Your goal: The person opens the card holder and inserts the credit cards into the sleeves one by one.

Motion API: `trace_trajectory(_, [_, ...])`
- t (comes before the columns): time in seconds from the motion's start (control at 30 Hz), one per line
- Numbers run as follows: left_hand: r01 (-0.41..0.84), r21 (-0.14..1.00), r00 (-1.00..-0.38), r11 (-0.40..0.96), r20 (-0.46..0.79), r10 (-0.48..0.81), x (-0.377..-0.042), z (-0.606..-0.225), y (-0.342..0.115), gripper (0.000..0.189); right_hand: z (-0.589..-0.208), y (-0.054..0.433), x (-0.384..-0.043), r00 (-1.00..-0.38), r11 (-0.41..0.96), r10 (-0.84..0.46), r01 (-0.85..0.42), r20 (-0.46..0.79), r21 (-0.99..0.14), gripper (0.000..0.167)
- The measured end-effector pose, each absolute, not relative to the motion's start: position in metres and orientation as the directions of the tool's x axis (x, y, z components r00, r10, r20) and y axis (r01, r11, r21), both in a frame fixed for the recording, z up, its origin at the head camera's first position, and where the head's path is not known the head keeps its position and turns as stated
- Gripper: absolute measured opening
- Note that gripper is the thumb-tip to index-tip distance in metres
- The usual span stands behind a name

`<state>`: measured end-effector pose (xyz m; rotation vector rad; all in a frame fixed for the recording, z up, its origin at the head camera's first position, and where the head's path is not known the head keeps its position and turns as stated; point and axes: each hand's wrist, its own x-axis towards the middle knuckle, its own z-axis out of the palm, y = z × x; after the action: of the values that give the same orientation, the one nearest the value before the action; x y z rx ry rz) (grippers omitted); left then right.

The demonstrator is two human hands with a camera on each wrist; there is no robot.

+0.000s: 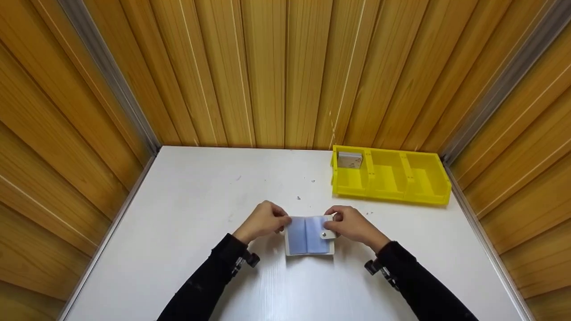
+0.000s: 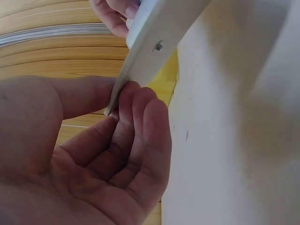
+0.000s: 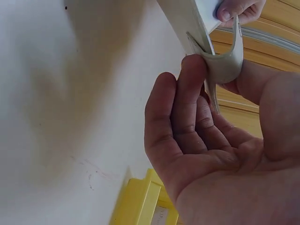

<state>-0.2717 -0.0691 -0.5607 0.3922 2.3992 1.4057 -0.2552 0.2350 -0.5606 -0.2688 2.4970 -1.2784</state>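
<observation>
Here, fingers (image 2: 157, 124) pinch a card holder (image 1: 308, 240) — binned card (image 3: 160, 215) reads "VIP"

Bright light, pale glare on the white tabletop (image 1: 276, 292), soft brownish shadows in both wrist views

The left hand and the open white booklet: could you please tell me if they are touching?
Touching. The left wrist view shows it: the left hand pinches the edge of the white booklet between thumb and fingers.
</observation>
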Motion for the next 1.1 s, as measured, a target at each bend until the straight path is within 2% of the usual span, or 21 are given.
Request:
trace_trajectory(0.13, [0.017,0.882,-0.903,0.471,-0.188,0.386,-0.275,-0.568,-0.064,0.015,-0.571,0.236,-0.255,-0.929,0.622,-0.301,-0.023,-0.213,-0.782,0.034])
trace_trajectory(0.27, [0.020,0.858,-0.912,0.514,-0.195,0.361,-0.277,-0.575,-0.063,0.014,-0.580,0.234,-0.255,-0.941,0.668,-0.271,-0.033,-0.202,-0.743,0.036])
trace_trajectory(0.47, [0.108,0.777,-0.923,0.620,-0.153,0.353,-0.279,-0.587,-0.066,0.015,-0.587,0.227,-0.255,-0.956,0.714,-0.253,-0.079,-0.151,-0.696,0.035])
trace_trajectory(0.83, [0.247,0.644,-0.931,0.724,-0.050,0.362,-0.278,-0.593,-0.067,0.018,-0.596,0.224,-0.256,-0.947,0.760,-0.315,-0.210,-0.065,-0.616,0.025])
trace_trajectory(1.1, [0.260,0.649,-0.937,0.714,-0.009,0.350,-0.276,-0.598,-0.068,0.011,-0.601,0.220,-0.254,-0.948,0.775,-0.317,-0.244,-0.026,-0.583,0.021])
